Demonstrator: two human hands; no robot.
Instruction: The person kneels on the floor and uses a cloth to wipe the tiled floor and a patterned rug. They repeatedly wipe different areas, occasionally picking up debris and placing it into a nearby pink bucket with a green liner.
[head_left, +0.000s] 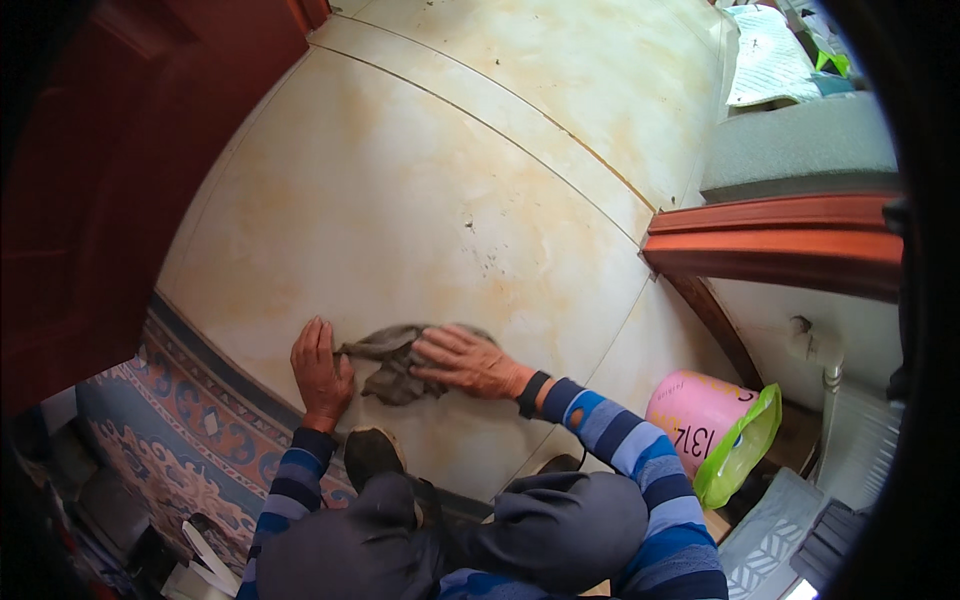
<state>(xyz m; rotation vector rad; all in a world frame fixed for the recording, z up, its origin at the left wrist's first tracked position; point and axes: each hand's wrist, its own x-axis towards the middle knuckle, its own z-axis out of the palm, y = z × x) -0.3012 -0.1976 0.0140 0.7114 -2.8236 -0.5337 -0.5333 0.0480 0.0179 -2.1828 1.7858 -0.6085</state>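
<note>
A crumpled grey-brown cloth (394, 375) lies on the pale tiled floor (360, 210) before me. Flat on the cloth's right part rests my right hand (465, 361), palm down, with a dark band at its wrist. My left hand (322, 371) is just left of the cloth, palm down at the floor, its fingers together and extended and its thumb near the cloth's tip; it holds nothing. Small dark specks (487, 259) are scattered on the tile beyond the right hand.
A dark red door (150, 150) stands at the left, above a patterned rug (195, 427). On the right are a reddish door frame (772, 240), a pink bin (690, 412) with a green liner, and a white radiator (862, 450). My shoe (373, 455) is close behind my hands.
</note>
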